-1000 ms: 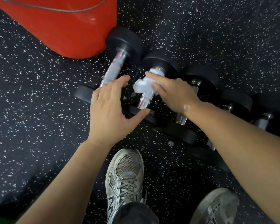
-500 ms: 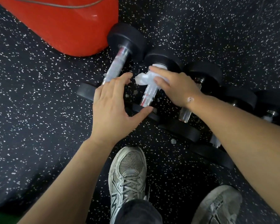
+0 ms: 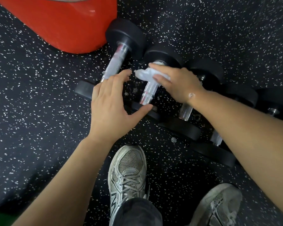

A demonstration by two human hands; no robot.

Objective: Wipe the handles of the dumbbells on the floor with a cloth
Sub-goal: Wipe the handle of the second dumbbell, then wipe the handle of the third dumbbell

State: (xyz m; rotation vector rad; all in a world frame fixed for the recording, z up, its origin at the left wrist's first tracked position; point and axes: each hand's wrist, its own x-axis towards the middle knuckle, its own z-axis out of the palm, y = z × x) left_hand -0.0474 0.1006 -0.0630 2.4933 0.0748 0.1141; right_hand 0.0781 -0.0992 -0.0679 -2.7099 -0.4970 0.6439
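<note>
1. Right hand (image 3: pixel 178 82) grip closed on cloth (image 3: pixel 146 73), pressed on second dumbbell handle (image 3: pixel 149 90), far end; left hand (image 3: pixel 111 105) spread, holding nothing.
2. Judging by position: row to the right unwiped.

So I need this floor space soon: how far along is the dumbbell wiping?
Nothing shows as finished; the first handle by the red base cannot be judged. In hand: the right hand presses the white cloth on the second handle, the left hand open beside it. Left: the handles further right.
</note>
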